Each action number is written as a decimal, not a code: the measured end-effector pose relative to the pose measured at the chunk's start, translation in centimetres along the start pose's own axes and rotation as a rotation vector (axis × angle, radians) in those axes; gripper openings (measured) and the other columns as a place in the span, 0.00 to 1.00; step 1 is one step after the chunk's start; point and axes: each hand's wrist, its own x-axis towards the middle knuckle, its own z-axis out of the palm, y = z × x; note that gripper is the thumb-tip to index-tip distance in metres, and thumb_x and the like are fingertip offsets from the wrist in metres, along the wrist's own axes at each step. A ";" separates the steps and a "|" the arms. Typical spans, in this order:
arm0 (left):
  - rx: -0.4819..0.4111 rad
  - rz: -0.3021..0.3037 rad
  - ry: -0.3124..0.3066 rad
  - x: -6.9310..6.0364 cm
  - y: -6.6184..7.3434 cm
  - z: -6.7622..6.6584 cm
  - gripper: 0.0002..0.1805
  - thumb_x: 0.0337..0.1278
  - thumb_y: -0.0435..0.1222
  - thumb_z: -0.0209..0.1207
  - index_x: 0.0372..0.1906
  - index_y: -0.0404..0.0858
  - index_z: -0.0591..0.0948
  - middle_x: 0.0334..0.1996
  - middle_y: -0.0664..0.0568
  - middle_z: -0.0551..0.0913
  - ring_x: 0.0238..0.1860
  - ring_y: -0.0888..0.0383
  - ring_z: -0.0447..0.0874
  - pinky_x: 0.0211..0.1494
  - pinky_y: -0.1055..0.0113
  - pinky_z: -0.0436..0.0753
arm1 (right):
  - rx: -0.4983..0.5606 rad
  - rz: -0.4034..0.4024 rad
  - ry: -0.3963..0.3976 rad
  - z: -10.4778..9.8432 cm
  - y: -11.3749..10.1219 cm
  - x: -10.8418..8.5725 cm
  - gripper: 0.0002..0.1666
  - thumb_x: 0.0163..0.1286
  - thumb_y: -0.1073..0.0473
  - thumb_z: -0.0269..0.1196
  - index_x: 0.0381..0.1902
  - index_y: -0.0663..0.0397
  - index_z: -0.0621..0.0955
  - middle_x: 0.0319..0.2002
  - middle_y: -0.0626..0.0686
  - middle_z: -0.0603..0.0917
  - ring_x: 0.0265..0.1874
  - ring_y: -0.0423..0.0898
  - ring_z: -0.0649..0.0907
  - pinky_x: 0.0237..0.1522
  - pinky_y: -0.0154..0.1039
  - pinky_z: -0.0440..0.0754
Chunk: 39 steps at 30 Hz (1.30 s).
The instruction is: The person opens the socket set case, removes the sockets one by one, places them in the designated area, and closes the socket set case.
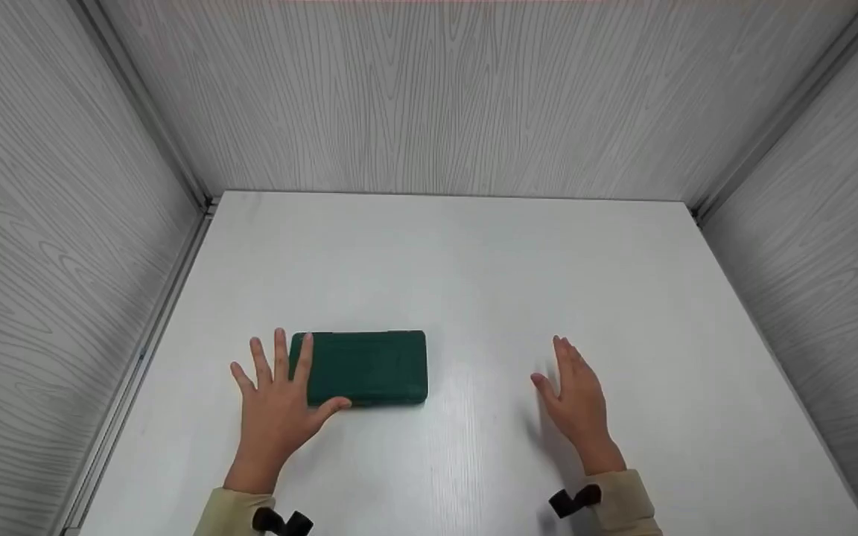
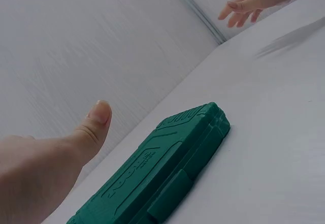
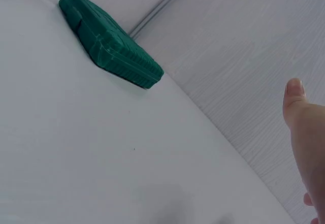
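A green plastic case (image 1: 369,368) with a closed lid lies flat on the white table. Raised lettering and a front latch show on the case (image 2: 152,168) in the left wrist view. My left hand (image 1: 272,417) is spread wide over the case's left end, fingers straight; the thumb stands apart from the case (image 3: 109,41) in the left wrist view. To the right of the case, my right hand (image 1: 578,398) hovers above the table with straight fingers and nothing in it. Its shadow falls on the table beside it.
The white tabletop (image 1: 459,260) is enclosed by grey wood-grain panels: a back wall (image 1: 429,97), a left wall (image 1: 42,260) and a right wall (image 1: 809,260). Metal strips run along the corners. A black strap piece (image 1: 280,521) sits at the left cuff.
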 end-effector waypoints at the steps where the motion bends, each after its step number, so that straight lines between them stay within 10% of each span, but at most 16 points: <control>1: -0.001 0.000 0.000 0.0 -0.1 0.0 0.60 0.37 0.76 0.48 0.73 0.43 0.54 0.71 0.34 0.46 0.69 0.31 0.34 0.58 0.26 0.42 | 0.005 0.003 0.001 0.1 -0.2 0.0 0.41 0.65 0.44 0.60 0.68 0.60 0.62 0.64 0.61 0.67 0.61 0.58 0.68 0.58 0.57 0.66; 14: -0.067 0.009 -0.037 -0.2 -1.4 1.0 0.58 0.39 0.72 0.53 0.71 0.39 0.57 0.70 0.35 0.52 0.69 0.33 0.44 0.57 0.27 0.51 | 0.381 0.218 -0.106 1.8 -3.8 -0.2 0.34 0.69 0.44 0.54 0.67 0.55 0.66 0.62 0.56 0.71 0.57 0.53 0.73 0.52 0.54 0.74; 39: -0.165 0.205 -0.066 0.0 -3.3 4.1 0.51 0.36 0.62 0.66 0.66 0.37 0.67 0.68 0.39 0.59 0.68 0.39 0.53 0.63 0.37 0.56 | 0.907 0.281 -0.385 6.1 -11.5 0.0 0.24 0.72 0.58 0.53 0.61 0.68 0.69 0.50 0.65 0.78 0.45 0.56 0.80 0.43 0.47 0.81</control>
